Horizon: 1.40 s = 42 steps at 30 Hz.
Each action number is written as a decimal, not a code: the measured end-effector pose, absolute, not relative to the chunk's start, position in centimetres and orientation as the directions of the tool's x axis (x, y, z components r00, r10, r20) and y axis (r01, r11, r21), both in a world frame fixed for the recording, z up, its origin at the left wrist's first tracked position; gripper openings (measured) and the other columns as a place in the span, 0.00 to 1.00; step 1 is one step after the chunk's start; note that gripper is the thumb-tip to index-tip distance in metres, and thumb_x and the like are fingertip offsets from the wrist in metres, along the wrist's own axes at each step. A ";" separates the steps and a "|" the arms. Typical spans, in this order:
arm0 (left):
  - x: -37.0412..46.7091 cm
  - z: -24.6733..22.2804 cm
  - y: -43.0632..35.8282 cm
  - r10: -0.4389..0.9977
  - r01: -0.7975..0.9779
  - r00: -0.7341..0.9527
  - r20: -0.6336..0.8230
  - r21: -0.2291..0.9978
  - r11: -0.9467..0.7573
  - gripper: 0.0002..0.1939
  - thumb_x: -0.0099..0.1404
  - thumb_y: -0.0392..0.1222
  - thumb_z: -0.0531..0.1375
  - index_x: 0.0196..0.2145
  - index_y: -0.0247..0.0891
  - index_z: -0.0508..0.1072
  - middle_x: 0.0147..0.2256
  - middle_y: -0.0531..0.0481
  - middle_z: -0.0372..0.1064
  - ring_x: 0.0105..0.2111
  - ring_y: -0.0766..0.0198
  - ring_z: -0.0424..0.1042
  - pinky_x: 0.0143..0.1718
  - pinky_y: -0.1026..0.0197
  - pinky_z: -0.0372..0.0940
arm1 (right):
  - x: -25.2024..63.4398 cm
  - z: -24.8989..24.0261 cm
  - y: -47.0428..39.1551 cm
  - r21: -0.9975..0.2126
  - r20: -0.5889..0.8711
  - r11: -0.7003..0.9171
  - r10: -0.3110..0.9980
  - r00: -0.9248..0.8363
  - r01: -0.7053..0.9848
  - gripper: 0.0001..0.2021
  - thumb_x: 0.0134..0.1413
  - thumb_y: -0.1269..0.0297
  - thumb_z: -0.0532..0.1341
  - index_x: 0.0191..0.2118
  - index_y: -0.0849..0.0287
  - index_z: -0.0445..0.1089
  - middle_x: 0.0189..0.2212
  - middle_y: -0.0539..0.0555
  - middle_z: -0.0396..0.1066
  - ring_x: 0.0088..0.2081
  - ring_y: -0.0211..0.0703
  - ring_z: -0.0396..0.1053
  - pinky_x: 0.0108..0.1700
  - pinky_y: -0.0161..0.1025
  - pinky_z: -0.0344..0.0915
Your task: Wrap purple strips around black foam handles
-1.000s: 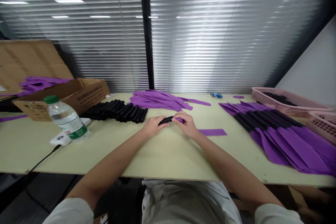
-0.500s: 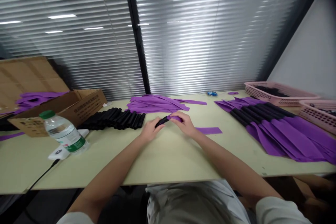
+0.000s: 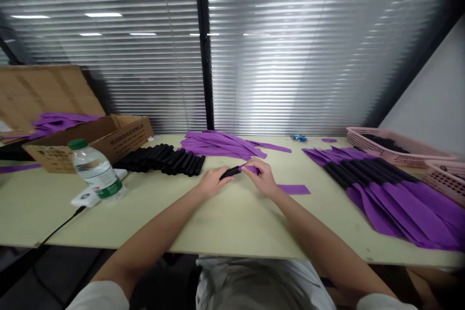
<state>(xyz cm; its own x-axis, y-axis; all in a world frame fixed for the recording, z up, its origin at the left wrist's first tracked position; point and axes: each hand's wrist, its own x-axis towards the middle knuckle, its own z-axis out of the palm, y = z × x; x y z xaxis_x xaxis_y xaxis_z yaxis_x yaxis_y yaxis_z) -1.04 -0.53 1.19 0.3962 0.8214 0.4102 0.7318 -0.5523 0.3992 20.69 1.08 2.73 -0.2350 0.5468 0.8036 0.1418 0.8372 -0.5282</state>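
Observation:
My left hand (image 3: 211, 181) is closed around a black ridged grip tube (image 3: 230, 173) above the middle of the table. A purple strap (image 3: 253, 169) meets the tube's right end, and my right hand (image 3: 262, 178) pinches it there. How far the strap reaches inside the tube is hidden. Under my right wrist, part of a purple strip (image 3: 296, 189) lies flat on the table. Behind my hands is a pile of purple straps (image 3: 221, 144). Left of it lies a row of loose black ridged tubes (image 3: 165, 159).
At left stand a water bottle (image 3: 98, 174), a white power strip (image 3: 85, 197) with a cord, and an opened cardboard box (image 3: 127, 138). Purple straps with black tubes around them (image 3: 392, 198) lie at right, near pink baskets (image 3: 399, 155). A small blue item (image 3: 299, 138) rests at the back.
The view has shifted slightly, so most of the scene sits further right. More purple strap shows between my right fingers and the tube. Both hands keep their hold.

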 end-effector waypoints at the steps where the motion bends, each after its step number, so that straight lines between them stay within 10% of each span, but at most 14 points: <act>1: -1.0 1.2 -0.5 0.820 0.730 0.399 0.410 0.399 -0.555 0.20 0.68 0.56 0.53 0.48 0.41 0.70 0.36 0.48 0.74 0.37 0.56 0.73 0.38 0.60 0.64 | 20.7 2.7 1.0 -0.524 0.806 0.839 0.544 -0.233 0.145 0.07 0.57 0.59 0.64 0.32 0.56 0.73 0.28 0.52 0.72 0.30 0.42 0.67 0.34 0.41 0.64; 26: -0.6 1.0 -0.9 0.823 0.733 0.421 0.382 0.392 -0.556 0.18 0.68 0.57 0.52 0.42 0.41 0.70 0.33 0.49 0.73 0.33 0.58 0.72 0.35 0.62 0.62 | 19.9 2.6 0.4 -0.555 0.747 0.815 0.576 -0.332 0.166 0.13 0.59 0.55 0.61 0.27 0.56 0.71 0.21 0.48 0.61 0.26 0.39 0.60 0.30 0.39 0.59; 42: -0.3 1.5 -1.1 0.812 0.687 0.391 0.434 0.449 -0.571 0.18 0.69 0.54 0.52 0.46 0.39 0.69 0.34 0.49 0.73 0.35 0.58 0.72 0.37 0.61 0.63 | 20.6 3.7 0.6 -0.552 0.790 0.826 0.562 -0.245 0.112 0.12 0.56 0.54 0.64 0.29 0.56 0.74 0.25 0.52 0.72 0.28 0.41 0.67 0.31 0.39 0.63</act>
<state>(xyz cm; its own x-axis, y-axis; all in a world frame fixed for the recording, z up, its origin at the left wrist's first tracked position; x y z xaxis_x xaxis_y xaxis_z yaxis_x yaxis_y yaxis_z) -0.32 -1.14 1.54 0.3906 0.8117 0.4342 0.6874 -0.5709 0.4489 20.61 0.60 3.74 -0.2452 0.5619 0.7901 0.1123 0.8259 -0.5525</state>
